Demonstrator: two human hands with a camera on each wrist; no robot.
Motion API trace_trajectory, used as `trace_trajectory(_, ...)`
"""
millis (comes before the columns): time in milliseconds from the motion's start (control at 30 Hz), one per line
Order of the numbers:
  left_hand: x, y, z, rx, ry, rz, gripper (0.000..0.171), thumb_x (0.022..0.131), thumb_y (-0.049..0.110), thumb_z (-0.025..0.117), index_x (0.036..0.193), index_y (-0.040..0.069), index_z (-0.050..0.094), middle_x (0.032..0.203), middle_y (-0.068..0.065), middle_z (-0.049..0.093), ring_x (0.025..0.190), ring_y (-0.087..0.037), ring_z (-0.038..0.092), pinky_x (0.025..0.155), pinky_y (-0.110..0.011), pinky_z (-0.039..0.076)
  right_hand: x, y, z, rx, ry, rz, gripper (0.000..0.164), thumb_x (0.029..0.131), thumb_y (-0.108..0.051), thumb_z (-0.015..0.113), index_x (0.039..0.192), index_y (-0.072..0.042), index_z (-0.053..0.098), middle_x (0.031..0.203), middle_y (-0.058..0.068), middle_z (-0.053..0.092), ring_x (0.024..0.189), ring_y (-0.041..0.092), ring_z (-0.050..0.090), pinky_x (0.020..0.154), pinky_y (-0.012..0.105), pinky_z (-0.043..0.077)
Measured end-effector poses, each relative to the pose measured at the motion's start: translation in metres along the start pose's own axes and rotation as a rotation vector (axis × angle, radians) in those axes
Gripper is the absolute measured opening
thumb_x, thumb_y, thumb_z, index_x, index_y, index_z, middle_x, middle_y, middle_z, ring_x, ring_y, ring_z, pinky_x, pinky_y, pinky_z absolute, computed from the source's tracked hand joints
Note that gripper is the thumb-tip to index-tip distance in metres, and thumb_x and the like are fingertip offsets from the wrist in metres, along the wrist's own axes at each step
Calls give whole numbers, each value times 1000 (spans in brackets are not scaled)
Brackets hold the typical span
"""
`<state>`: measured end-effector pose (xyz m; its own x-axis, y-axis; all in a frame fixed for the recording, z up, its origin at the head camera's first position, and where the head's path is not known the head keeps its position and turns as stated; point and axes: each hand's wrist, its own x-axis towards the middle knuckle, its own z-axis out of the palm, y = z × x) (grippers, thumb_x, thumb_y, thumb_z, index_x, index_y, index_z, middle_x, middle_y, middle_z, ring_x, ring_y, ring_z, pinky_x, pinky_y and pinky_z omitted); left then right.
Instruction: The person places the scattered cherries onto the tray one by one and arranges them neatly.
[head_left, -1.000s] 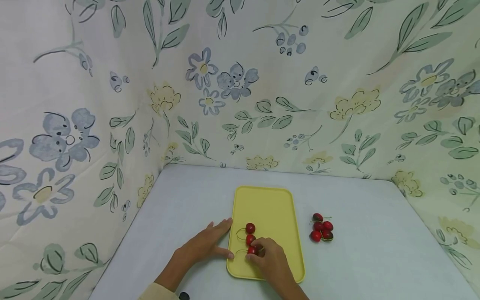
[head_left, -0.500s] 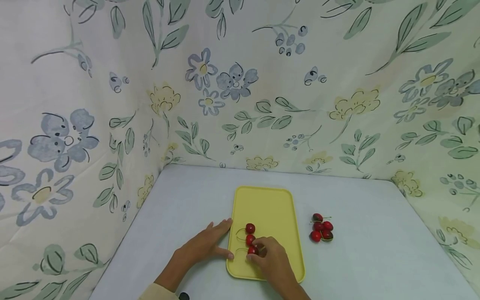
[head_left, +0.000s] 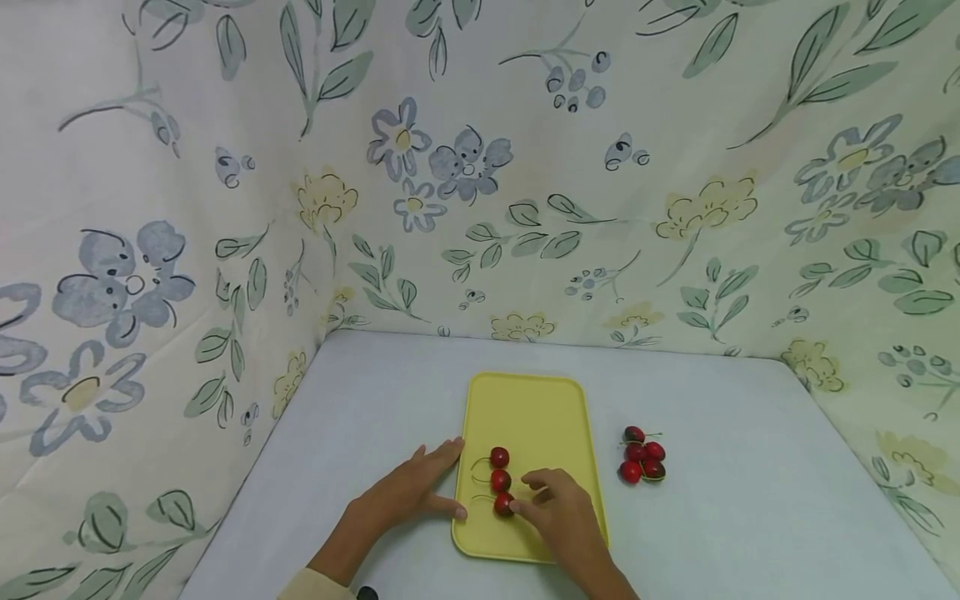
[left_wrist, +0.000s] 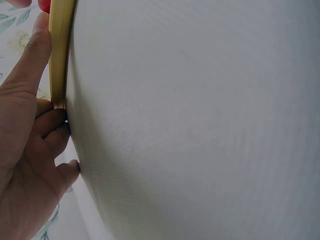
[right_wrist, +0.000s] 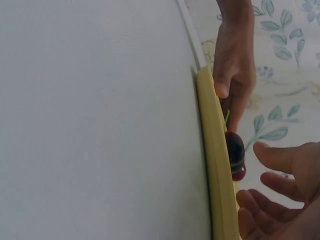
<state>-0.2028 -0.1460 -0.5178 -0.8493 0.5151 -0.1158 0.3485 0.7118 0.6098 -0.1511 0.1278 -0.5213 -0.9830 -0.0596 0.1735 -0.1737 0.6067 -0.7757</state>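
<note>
A yellow tray [head_left: 528, 412] lies on the table with three dark red cherries in a column on its left half: a far cherry [head_left: 499, 457], a middle cherry [head_left: 500, 480] and a near cherry [head_left: 504, 504]. Their stems point left. My left hand [head_left: 408, 490] rests at the tray's left edge, thumb and fingers spread; in the left wrist view the thumb meets the tray rim [left_wrist: 60, 55]. Just right of the near cherry is my right hand [head_left: 561, 510], thumb and fingers parted around nothing. The right wrist view shows a gap between its thumb [right_wrist: 275, 156] and the dark cherry [right_wrist: 234, 150].
Right of the tray, a cluster of several cherries [head_left: 643, 455] lies on the white tabletop [head_left: 750, 467]. Floral cloth [head_left: 480, 250] hangs behind and along both sides of the table. A small dark round object [head_left: 367, 593] shows at the bottom edge near the left sleeve [head_left: 315, 585].
My right hand has let go of the near cherry and drawn slightly right, its fingers spreading. That cherry now lies in full view below the other two. The left hand stays put.
</note>
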Motion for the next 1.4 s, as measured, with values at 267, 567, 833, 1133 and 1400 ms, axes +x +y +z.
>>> trace_trajectory(267, 0, -1, 0, -4, -11, -25, 109, 83, 57, 84, 168, 13, 32, 172, -7, 34, 160, -31, 31, 130, -61, 22, 2, 6, -17, 38, 21, 77, 29, 83, -20, 92, 107, -12, 78, 105, 1, 75, 88, 13, 72, 69, 18, 59)
trace_trajectory(567, -4, 2, -1, -22, -6, -19, 109, 83, 56, 84, 168, 11, 32, 172, -9, 34, 160, -35, 31, 129, -63, 23, 4, 18, -40, 13, 84, 97, 28, 84, -20, 91, 108, -11, 79, 108, 3, 76, 87, 12, 74, 71, 21, 59)
trace_trajectory(833, -5, 0, -1, -19, 4, 1, 109, 83, 56, 84, 168, 11, 32, 172, -10, 34, 159, -36, 31, 129, -63, 24, 2, 32, -59, -9, 111, 127, 29, 87, -25, 90, 111, -12, 79, 113, 2, 77, 88, 9, 73, 71, 21, 58)
trace_trajectory(1133, -1, -5, 2, 5, -2, -8, 110, 83, 59, 82, 169, 14, 30, 173, -7, 33, 160, -29, 31, 131, -58, 22, 1, 43, -75, -93, 121, 158, 32, 89, -19, 88, 117, -8, 77, 116, 7, 74, 97, 21, 74, 71, 20, 58)
trace_trajectory(1400, 0, -3, 1, -4, -3, -31, 110, 82, 61, 82, 169, 15, 31, 173, -8, 34, 160, -37, 29, 129, -63, 25, 2, 53, -85, -164, 199, 65, 29, 86, -13, 89, 113, -7, 78, 111, 7, 74, 97, 24, 72, 71, 22, 57)
